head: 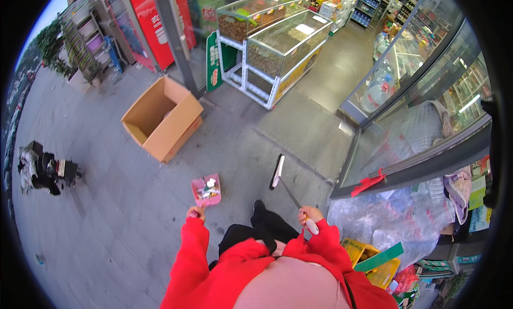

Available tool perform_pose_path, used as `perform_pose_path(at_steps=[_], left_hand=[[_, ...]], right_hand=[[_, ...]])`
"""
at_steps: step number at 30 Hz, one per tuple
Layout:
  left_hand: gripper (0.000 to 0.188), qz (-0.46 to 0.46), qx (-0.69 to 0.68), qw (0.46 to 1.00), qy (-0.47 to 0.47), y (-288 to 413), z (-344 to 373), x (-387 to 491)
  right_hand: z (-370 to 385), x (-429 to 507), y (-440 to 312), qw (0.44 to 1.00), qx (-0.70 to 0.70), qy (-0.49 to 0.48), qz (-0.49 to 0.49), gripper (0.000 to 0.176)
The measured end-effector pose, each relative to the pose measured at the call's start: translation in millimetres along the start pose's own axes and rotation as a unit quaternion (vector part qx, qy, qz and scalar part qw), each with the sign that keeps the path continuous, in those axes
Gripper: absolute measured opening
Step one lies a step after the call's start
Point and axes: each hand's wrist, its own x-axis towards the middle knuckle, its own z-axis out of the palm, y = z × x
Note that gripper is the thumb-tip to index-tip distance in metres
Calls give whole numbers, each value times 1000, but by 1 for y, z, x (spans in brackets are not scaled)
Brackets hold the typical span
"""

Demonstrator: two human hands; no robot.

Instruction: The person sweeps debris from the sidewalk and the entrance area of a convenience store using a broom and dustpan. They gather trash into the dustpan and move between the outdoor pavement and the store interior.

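My left hand (196, 213) is closed round the handle of a pink plastic dustpan (218, 197), which holds mixed litter, some of it white. In my right hand (310, 215) is the handle of a broom (277, 172) with a white head, a dark bristle edge and a grey shaft. The broom head is over the grey paving ahead of my feet, to the right of the dustpan. An open cardboard box (172, 134) stands on the paving beyond the dustpan, up and to the left.
Glass display bins on a white frame (244, 68) stand at the shop entrance. To the right are a glass door (400, 140) with a red ribbon, plastic-wrapped goods (384, 221) and a yellow crate (386, 271). A parked scooter (60, 168) is far left, and a dark door post (176, 40) stands behind the box.
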Motion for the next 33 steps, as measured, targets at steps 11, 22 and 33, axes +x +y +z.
perform_pose_path(at_steps=[11,22,33], left_hand=[[55,-65,-49,995,49,25,55,47],[63,-80,-213,974,23,14,85,-14],[68,156,-364,907,143,-54,78,-32]], right_hand=[[101,91,-135,994,27,-34,97,13],[187,164,-190,982,97,-76,146,13],[207,223,-230,957,117,-136,229,11]])
